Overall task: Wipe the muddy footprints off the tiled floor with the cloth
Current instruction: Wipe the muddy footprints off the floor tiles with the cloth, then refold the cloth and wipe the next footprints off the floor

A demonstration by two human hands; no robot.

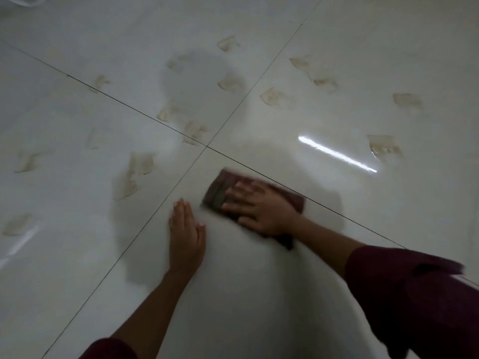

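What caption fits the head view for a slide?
Right hand presses cloth on tiled floor; left hand flat; muddy footprints remain.

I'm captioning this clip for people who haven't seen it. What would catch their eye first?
The right hand pressing a dark maroon folded cloth flat on the glossy pale tiled floor, near the middle. The left hand rests flat beside it. Tan muddy footprints scatter over the tiles beyond.
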